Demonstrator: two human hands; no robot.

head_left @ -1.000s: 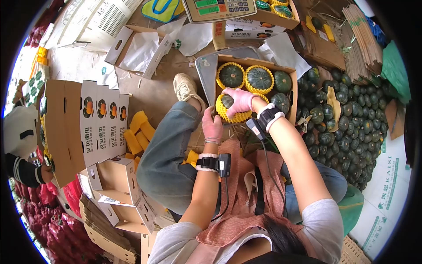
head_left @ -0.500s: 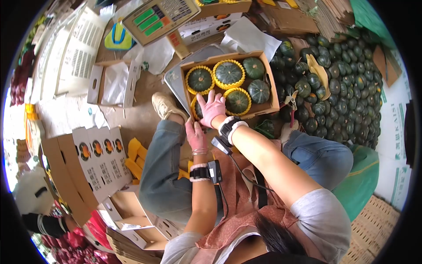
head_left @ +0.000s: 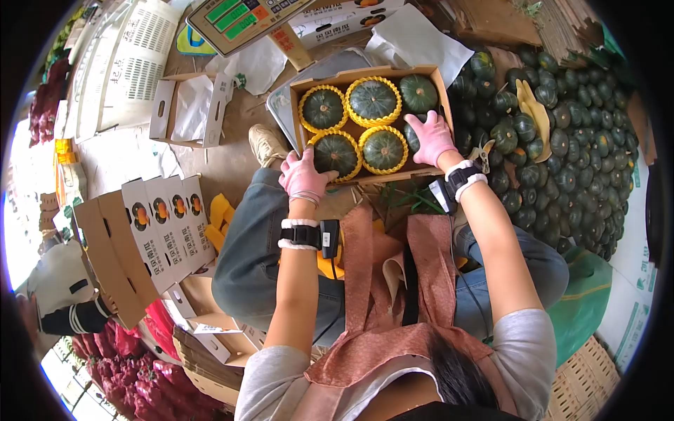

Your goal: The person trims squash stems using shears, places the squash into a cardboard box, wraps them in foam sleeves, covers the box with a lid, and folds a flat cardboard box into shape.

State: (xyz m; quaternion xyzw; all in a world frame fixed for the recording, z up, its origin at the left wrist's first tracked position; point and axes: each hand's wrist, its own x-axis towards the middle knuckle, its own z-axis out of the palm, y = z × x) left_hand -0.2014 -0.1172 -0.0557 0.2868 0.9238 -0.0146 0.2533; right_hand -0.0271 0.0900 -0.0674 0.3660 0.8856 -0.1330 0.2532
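Observation:
A cardboard box point(head_left: 449, 112) holds several dark green pumpkins, some in yellow foam nets. In its near left corner sits a netted pumpkin point(head_left: 335, 154). My left hand point(head_left: 304, 175), in a pink glove, cups that pumpkin, fingers at its left side and thumb at its near side. At the box's right side my right hand point(head_left: 434, 142), also gloved, is curled over a bare pumpkin point(head_left: 411, 138) and hides most of it. Behind that one lies another bare pumpkin point(head_left: 418, 94). A second netted pumpkin point(head_left: 383, 150) sits between my hands.
The box rests on a scale platform point(head_left: 279, 105), with its display point(head_left: 239, 17) behind. A large pumpkin pile point(head_left: 562, 140) lies to the right, with pruning shears point(head_left: 482, 154) at its near edge. Printed cartons point(head_left: 161, 228) stand at left. Another person's sleeve point(head_left: 74, 317) shows at lower left.
My right hand has moved right, from the near left netted pumpkin to the bare one. My left hand has come up to the box's near left corner. The view has shifted slightly.

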